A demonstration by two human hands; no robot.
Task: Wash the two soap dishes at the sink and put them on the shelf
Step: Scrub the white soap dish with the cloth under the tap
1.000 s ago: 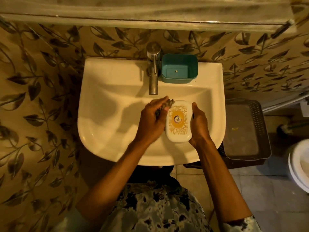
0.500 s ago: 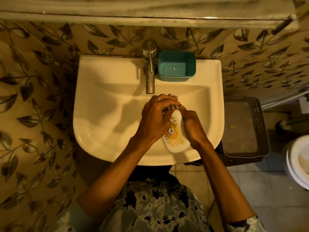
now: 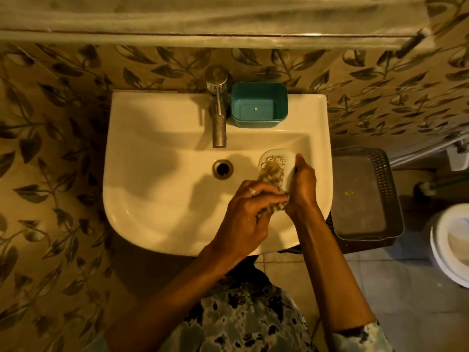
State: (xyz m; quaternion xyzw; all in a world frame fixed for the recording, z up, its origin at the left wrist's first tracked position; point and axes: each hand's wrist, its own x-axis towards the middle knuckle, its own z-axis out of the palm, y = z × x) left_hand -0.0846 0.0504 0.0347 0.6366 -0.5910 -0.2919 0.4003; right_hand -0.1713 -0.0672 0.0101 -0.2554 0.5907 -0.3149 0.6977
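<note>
1. Nearest the camera, a patterned dark-and-pale garment [image 3: 243, 318] fills the bottom edge, and both bare forearms reach forward from it over the front rim of the sink [image 3: 157, 224].
2. The left hand [image 3: 243, 214] is curled with its grip closed on a scrubbing pad [image 3: 272, 177], striped and partly hidden under the fingers; a ring shows on one finger. The pad lies against the inner face of the white soap dish [image 3: 276, 162].
3. The right hand [image 3: 302, 189] has its grip closed on the right edge of that white dish, thumb along the rim, holding it tilted over the right part of the basin. The dish bears a gold ornamental print, partly covered by the pad.
4. Left of the hands, the drain [image 3: 222, 168] sits open in the basin floor; the hands' shadow falls between it and the left hand.
5. To the right of the sink, a dark perforated basket [image 3: 365, 194] stands just beside its rim, and further right a white toilet [image 3: 449, 242] is cut by the frame edge.
6. Further back, the metal tap [image 3: 217, 110] rises from the sink's rear ledge, its spout pointing over the basin. No water stream can be made out.
7. Just beside the tap, on the right, the teal soap dish [image 3: 259, 105] rests upright on the ledge, with a small pale speck inside.
8. Behind, leaf-patterned wall covering [image 3: 76, 72] runs up to a pale shelf [image 3: 203, 21] across the top of the view.
</note>
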